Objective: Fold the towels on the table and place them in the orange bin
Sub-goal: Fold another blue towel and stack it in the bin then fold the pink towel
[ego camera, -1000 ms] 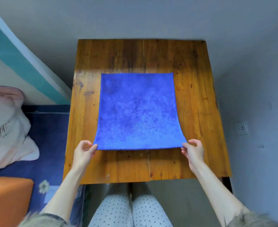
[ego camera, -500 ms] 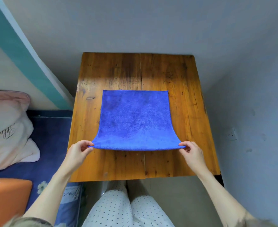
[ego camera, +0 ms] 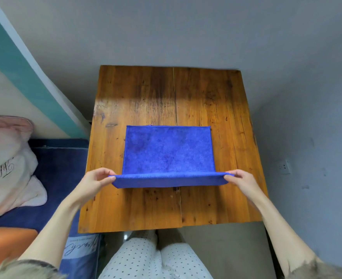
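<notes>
Legible writing: cursive script appears on the white pillow [ego camera: 9, 168] at the left and on the blue-and-white fabric [ego camera: 81, 248] below the table's near-left corner; neither can be read.

The blue towel [ego camera: 168, 152] lies on the wooden table [ego camera: 216, 101], centred between the left and right edges, its far edge flat on the surface. Its near edge is lifted off the table and curled over. The left hand [ego camera: 93, 182] pinches the near-left corner of the towel between thumb and curled fingers. The right hand [ego camera: 240, 182] pinches the near-right corner in the same manner. Both hands are above the table, toward its near edge.

The orange bin [ego camera: 7, 244] stands on the floor, left of the table's near-left corner, well apart from the towel.
</notes>
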Demonstrator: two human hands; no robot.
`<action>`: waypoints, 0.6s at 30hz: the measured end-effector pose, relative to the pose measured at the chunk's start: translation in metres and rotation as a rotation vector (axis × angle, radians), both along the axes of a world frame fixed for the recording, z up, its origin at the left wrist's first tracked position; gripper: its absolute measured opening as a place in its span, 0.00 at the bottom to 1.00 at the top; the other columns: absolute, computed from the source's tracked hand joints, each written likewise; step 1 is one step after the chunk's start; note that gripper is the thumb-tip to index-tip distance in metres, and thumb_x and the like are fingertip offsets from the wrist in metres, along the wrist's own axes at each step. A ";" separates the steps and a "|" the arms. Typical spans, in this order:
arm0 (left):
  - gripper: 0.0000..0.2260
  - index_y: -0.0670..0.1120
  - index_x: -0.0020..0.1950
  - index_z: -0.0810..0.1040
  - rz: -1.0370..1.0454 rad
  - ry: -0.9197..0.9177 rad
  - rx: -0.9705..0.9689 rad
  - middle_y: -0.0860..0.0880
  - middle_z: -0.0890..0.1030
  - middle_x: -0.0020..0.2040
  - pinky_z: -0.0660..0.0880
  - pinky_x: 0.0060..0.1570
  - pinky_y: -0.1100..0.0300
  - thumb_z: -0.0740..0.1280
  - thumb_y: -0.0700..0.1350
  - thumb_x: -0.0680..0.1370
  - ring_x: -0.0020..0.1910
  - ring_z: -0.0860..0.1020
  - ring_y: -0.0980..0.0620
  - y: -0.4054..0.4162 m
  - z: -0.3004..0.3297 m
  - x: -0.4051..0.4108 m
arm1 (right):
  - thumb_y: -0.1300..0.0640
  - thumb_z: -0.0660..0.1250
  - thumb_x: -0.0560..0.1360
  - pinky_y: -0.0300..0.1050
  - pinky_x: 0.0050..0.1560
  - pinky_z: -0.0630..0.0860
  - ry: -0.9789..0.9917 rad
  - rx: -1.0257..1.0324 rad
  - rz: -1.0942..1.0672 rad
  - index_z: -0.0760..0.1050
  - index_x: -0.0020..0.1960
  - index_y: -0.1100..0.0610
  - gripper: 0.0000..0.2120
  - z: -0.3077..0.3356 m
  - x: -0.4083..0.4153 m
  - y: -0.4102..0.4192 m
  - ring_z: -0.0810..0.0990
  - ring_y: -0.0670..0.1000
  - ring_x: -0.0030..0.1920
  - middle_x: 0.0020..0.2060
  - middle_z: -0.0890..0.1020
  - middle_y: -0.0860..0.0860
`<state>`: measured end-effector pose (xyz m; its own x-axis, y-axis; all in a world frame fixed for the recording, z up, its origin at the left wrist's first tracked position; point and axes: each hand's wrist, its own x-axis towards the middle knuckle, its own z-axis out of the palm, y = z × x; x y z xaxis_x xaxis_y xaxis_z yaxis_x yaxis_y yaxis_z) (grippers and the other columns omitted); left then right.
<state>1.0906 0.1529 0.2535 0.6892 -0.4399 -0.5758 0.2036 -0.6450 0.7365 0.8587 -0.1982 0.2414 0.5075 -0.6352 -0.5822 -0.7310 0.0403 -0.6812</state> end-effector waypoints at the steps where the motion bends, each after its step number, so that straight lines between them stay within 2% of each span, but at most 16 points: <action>1: 0.02 0.43 0.45 0.79 0.040 -0.022 -0.017 0.49 0.82 0.43 0.71 0.44 0.64 0.67 0.40 0.76 0.44 0.77 0.55 -0.005 -0.001 0.006 | 0.65 0.68 0.73 0.40 0.46 0.71 -0.035 -0.004 -0.025 0.78 0.45 0.60 0.02 0.001 0.009 -0.002 0.76 0.52 0.45 0.42 0.80 0.55; 4: 0.02 0.43 0.45 0.79 0.102 -0.087 -0.029 0.50 0.82 0.42 0.71 0.45 0.66 0.67 0.39 0.76 0.43 0.77 0.56 -0.020 -0.006 0.027 | 0.65 0.67 0.74 0.38 0.45 0.73 -0.146 0.030 -0.131 0.77 0.47 0.62 0.03 -0.001 0.039 -0.010 0.76 0.51 0.45 0.42 0.80 0.55; 8: 0.02 0.43 0.45 0.79 0.153 -0.127 -0.028 0.49 0.81 0.41 0.73 0.46 0.64 0.67 0.38 0.76 0.41 0.77 0.55 -0.039 -0.016 0.052 | 0.64 0.65 0.76 0.50 0.55 0.75 -0.214 0.104 -0.233 0.77 0.51 0.62 0.05 -0.007 0.071 -0.022 0.78 0.54 0.50 0.49 0.80 0.59; 10: 0.02 0.43 0.46 0.79 0.187 -0.136 -0.037 0.48 0.81 0.42 0.74 0.46 0.63 0.67 0.38 0.76 0.40 0.77 0.54 -0.050 -0.022 0.065 | 0.63 0.64 0.76 0.52 0.56 0.75 -0.216 0.104 -0.255 0.76 0.53 0.63 0.06 -0.012 0.086 -0.031 0.78 0.54 0.50 0.49 0.80 0.59; 16: 0.03 0.42 0.48 0.79 0.274 -0.153 -0.052 0.49 0.80 0.42 0.75 0.47 0.62 0.66 0.38 0.77 0.41 0.77 0.55 -0.083 -0.047 0.103 | 0.63 0.64 0.77 0.49 0.48 0.74 -0.192 0.098 -0.260 0.76 0.45 0.57 0.04 -0.037 0.132 -0.060 0.77 0.53 0.46 0.42 0.80 0.54; 18: 0.04 0.41 0.50 0.79 0.278 -0.175 -0.044 0.49 0.80 0.42 0.75 0.47 0.62 0.66 0.38 0.77 0.41 0.77 0.55 -0.092 -0.058 0.115 | 0.63 0.64 0.77 0.49 0.48 0.74 -0.189 0.088 -0.258 0.76 0.44 0.56 0.05 -0.048 0.144 -0.068 0.77 0.52 0.45 0.42 0.80 0.53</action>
<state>1.2056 0.0611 0.1956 0.8730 -0.2430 -0.4230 0.2357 -0.5491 0.8019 1.0029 -0.2663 0.1936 0.4409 -0.7079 -0.5518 -0.5503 0.2725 -0.7893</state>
